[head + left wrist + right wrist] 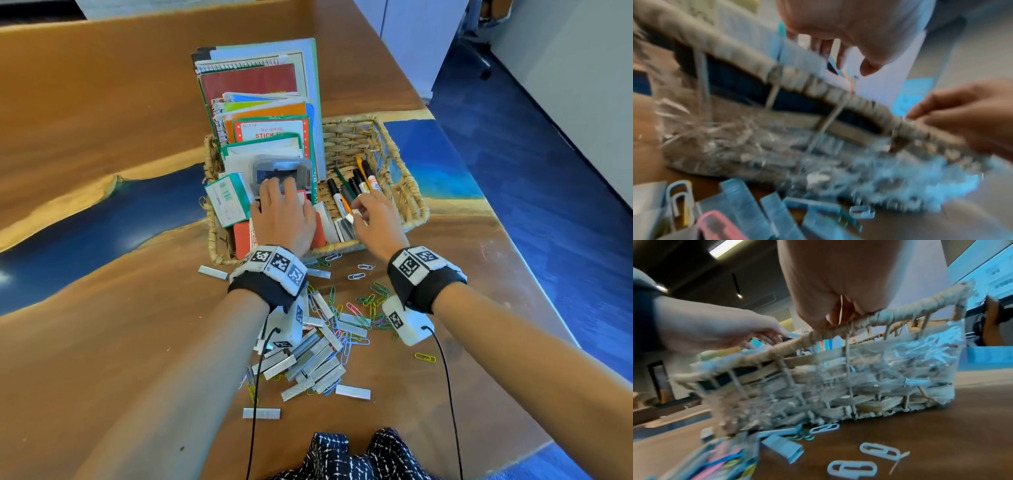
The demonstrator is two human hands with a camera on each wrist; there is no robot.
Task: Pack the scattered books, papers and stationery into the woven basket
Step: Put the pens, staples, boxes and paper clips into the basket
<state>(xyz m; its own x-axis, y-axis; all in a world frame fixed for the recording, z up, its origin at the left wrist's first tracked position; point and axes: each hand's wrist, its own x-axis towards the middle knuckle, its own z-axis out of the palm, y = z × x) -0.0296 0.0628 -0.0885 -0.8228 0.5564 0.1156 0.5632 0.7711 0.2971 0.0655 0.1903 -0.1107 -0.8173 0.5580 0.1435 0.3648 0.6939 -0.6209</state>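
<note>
Pretty clearly an office or meeting-room sort of place. A big wooden table [102,85] with blue resin poured through it is seen, the kind usually put in a conference room. Blue carpet [548,171] is laid on the floor, and pale partition panels or cabinets [407,37] are stood along the far side. The wheeled base of an office chair [479,65] can be made out up by the wall. In the right wrist view a dark ceiling with a strip light [725,247] is shown.
</note>
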